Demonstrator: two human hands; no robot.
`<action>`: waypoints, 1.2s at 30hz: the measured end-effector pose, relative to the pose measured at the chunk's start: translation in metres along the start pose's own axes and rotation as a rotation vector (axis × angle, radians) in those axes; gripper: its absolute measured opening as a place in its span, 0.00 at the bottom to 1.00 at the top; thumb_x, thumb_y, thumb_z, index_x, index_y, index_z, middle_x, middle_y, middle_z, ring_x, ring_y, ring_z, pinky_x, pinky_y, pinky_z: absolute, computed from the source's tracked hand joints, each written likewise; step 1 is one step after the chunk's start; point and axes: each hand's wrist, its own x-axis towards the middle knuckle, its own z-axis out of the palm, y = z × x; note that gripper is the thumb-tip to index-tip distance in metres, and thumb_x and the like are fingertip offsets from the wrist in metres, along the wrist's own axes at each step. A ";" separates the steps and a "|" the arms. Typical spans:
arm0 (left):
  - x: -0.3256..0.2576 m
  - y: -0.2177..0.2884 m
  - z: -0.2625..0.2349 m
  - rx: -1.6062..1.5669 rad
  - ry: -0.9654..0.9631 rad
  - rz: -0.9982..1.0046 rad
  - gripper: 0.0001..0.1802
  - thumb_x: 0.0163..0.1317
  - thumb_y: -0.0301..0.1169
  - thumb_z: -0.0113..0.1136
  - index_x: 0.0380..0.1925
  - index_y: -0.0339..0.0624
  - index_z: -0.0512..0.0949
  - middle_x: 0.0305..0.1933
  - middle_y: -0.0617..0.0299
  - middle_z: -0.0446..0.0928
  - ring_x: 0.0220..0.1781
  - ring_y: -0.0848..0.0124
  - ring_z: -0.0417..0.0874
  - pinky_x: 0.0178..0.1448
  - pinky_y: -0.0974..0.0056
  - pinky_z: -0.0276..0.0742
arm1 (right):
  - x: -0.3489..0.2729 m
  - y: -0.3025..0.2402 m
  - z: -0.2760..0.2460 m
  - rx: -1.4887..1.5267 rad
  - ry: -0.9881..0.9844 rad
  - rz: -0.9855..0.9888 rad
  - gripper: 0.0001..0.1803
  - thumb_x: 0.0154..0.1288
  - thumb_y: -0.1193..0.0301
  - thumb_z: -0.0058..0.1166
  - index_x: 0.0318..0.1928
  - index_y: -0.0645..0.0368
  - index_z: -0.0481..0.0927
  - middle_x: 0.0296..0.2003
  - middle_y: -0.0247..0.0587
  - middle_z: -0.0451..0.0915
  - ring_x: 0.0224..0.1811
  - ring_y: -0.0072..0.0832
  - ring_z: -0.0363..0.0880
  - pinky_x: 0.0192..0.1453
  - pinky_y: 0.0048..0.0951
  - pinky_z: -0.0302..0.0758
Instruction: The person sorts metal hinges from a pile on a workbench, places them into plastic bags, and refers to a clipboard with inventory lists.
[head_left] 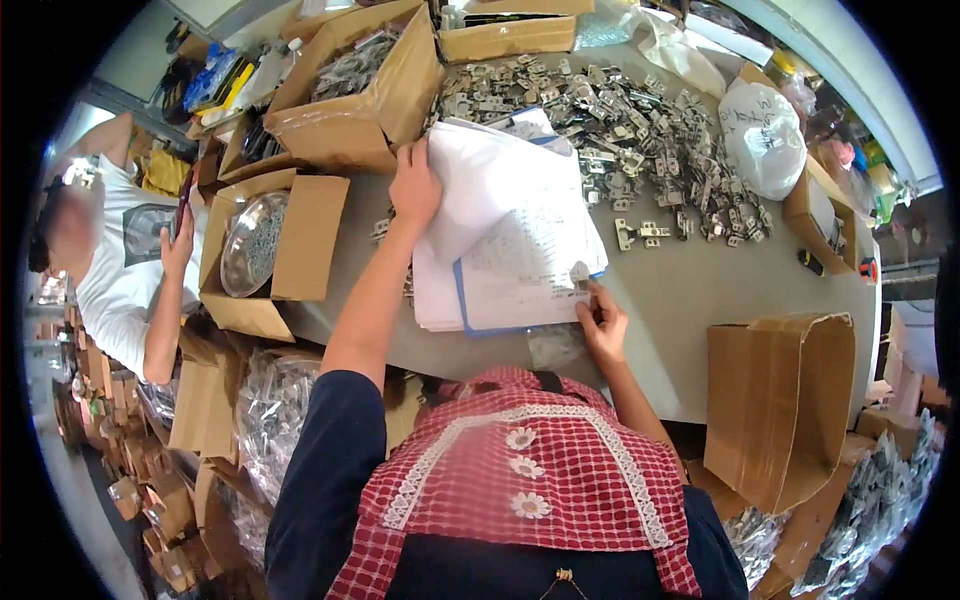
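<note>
A stack of white paper sheets (525,255) with writing lies on the grey table, a blue-edged folder or board (490,330) showing beneath it. The upper sheets (480,175) bulge up and fold back toward the far left. My left hand (415,190) grips their left edge, its fingertips partly hidden behind the paper. At the stack's lower right corner, my right hand (603,325) has its fingers curled in, thumb and forefinger closed at the sheet's edge. A small clear plastic bag (555,346) lies just left of that hand.
Many metal hinges (640,130) are heaped beyond the papers. Open cardboard boxes (310,235) stand at left, one holding a metal bowl (250,245) of small parts. Another carton (775,410) is at right, near a white bag (762,140). A person (130,250) stands at left, holding a phone.
</note>
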 end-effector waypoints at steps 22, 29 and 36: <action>-0.002 0.002 -0.002 -0.027 0.038 0.048 0.23 0.63 0.26 0.47 0.59 0.52 0.68 0.57 0.52 0.69 0.50 0.44 0.78 0.46 0.46 0.78 | -0.001 -0.003 0.000 0.028 0.006 0.013 0.18 0.56 0.75 0.61 0.49 0.63 0.80 0.21 0.33 0.66 0.22 0.19 0.64 0.29 0.23 0.66; -0.002 0.001 -0.002 -0.040 0.041 0.060 0.23 0.64 0.26 0.48 0.60 0.51 0.68 0.59 0.51 0.68 0.52 0.44 0.78 0.48 0.45 0.78 | -0.001 -0.003 0.000 0.007 0.024 0.011 0.18 0.57 0.74 0.61 0.50 0.62 0.80 0.21 0.33 0.65 0.22 0.19 0.64 0.28 0.24 0.66; -0.003 0.003 -0.002 -0.013 0.011 0.008 0.23 0.65 0.27 0.47 0.61 0.51 0.68 0.60 0.50 0.68 0.52 0.44 0.78 0.50 0.46 0.78 | -0.003 0.002 0.001 0.057 0.018 0.032 0.18 0.57 0.76 0.61 0.50 0.62 0.80 0.21 0.31 0.66 0.23 0.18 0.63 0.29 0.22 0.66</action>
